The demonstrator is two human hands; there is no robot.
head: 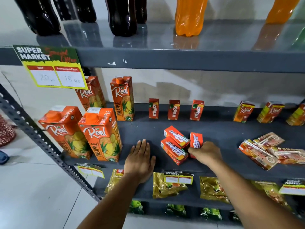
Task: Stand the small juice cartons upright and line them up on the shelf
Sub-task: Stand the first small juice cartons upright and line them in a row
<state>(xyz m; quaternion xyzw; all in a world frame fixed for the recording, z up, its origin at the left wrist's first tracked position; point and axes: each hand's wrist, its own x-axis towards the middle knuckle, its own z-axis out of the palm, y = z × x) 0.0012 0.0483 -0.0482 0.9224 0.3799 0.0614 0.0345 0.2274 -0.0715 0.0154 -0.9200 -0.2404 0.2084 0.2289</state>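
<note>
Three small red Maaza cartons (174, 109) stand upright in a row at the back of the grey middle shelf (142, 129). Near the shelf's front, two more small red cartons (175, 144) lie flat, one partly over the other, straws facing up. My right hand (206, 152) is closed around a third small red carton (195, 140) just right of them, its top end showing above my fingers. My left hand (141, 158) rests flat and open on the bare shelf, to the left of the lying cartons.
Tall pineapple juice cartons (100, 134) stand at the left. Small Real cartons (243, 111) stand at the back right; several lie in a heap (267, 149) at the front right. Dark and orange bottles (189, 15) fill the upper shelf; gold pouches (166, 185) lie below.
</note>
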